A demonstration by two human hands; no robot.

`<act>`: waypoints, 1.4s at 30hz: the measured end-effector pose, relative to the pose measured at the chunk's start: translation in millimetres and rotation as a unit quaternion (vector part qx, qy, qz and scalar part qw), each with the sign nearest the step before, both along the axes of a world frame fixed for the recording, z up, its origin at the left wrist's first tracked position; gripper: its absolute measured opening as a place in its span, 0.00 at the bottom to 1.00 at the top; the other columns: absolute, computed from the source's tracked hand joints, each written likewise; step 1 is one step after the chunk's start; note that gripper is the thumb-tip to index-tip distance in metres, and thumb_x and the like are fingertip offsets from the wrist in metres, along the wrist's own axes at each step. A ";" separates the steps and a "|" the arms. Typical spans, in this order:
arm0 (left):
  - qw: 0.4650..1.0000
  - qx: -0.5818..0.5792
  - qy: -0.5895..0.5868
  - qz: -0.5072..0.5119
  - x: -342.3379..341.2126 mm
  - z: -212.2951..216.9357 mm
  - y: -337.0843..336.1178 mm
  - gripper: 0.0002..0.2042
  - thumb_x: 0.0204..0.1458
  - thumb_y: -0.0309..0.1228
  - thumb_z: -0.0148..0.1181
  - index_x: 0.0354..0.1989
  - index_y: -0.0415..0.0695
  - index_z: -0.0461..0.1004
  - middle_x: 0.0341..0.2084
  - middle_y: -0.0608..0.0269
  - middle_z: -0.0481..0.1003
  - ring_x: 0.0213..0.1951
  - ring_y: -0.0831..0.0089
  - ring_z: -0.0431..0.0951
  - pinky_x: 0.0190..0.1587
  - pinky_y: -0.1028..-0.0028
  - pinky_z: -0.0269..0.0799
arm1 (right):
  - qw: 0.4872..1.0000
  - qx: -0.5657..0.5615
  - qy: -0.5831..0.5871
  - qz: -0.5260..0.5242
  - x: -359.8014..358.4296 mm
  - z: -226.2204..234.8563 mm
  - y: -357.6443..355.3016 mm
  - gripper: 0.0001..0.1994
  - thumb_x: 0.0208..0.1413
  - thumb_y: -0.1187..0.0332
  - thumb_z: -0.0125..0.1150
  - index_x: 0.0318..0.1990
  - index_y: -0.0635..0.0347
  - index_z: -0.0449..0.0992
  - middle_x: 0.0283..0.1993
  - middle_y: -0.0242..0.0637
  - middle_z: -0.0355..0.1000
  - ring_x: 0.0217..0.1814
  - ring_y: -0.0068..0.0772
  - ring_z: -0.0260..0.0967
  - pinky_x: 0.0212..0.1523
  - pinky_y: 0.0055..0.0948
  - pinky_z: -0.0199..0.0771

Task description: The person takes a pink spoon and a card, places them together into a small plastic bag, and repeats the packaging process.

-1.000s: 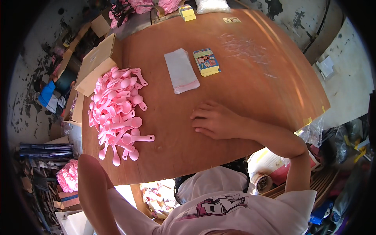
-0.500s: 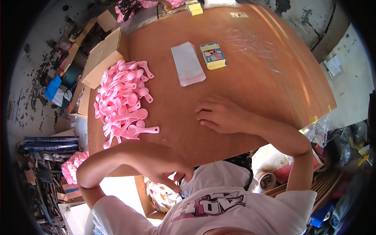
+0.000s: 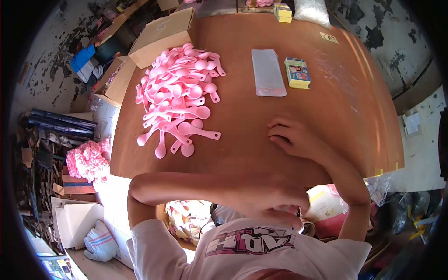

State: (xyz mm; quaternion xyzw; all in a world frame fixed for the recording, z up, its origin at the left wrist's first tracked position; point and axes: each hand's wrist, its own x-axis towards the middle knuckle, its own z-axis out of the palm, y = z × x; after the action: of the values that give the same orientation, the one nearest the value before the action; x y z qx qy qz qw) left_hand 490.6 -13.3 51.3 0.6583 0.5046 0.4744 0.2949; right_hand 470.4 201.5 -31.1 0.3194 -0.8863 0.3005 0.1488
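My left hand (image 3: pixel 284 200) is bent across in front of my shirt at the table's near edge. Its fingers curl inward and are blurred, so whether they hold anything is hidden. My right hand (image 3: pixel 295 136) rests on the brown table (image 3: pixel 247 144), fingers loosely bent and apart, with nothing in it. Left of it lies a big heap of pink plastic measuring spoons (image 3: pixel 179 91). Beyond my right hand are a stack of clear plastic bags (image 3: pixel 268 72) and a stack of printed cards (image 3: pixel 297 73) with yellow edges.
An open cardboard box (image 3: pixel 163 35) stands behind the spoons, with another box (image 3: pixel 114 81) lower beside the table. At the far edge are yellow card stacks (image 3: pixel 283 12) and a bag of clear plastic (image 3: pixel 311 11). A pink bundle (image 3: pixel 88 161) lies at the left. A person's blue sleeve (image 3: pixel 83 59) shows far left.
The view has shifted, so the table's things appear farther right. My left hand has moved right along the near edge, toward my right forearm. My right hand still rests on the table.
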 end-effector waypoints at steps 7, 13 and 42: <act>0.963 0.116 -0.206 -0.128 24.9 46.8 24.8 0.17 0.56 0.44 0.66 0.33 0.39 0.75 0.24 0.62 0.76 0.24 0.70 0.76 0.26 0.71 0.72 | 0.998 -0.035 -0.056 -0.013 -3.3 4.5 -8.0 0.04 0.50 0.73 0.68 0.34 0.60 0.79 0.42 0.34 0.76 0.42 0.42 0.73 0.46 0.40 0.73; 0.962 0.121 -0.211 -0.125 16.4 46.6 26.0 0.23 0.51 0.51 0.68 0.31 0.40 0.76 0.23 0.60 0.75 0.28 0.68 0.79 0.27 0.70 0.74 | 0.999 0.007 -0.030 -0.005 -7.3 5.5 -4.7 0.05 0.51 0.75 0.69 0.35 0.62 0.80 0.44 0.38 0.76 0.46 0.43 0.73 0.48 0.38 0.74; 0.844 0.140 0.195 0.480 -122.8 -94.8 10.7 0.10 0.51 0.22 0.64 0.42 0.39 0.75 0.35 0.54 0.76 0.39 0.56 0.75 0.41 0.64 0.70 | 0.991 -0.037 0.000 -0.128 -24.0 14.2 6.0 0.13 0.58 0.69 0.64 0.49 0.60 0.78 0.59 0.46 0.70 0.62 0.49 0.67 0.60 0.41 0.69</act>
State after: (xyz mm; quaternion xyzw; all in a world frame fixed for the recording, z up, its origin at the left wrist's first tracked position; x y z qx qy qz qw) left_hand 367.8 -2.6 -43.5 0.4475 0.7329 0.4837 -0.1694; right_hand 446.4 207.5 -16.8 0.1974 -0.9082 0.3113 0.1982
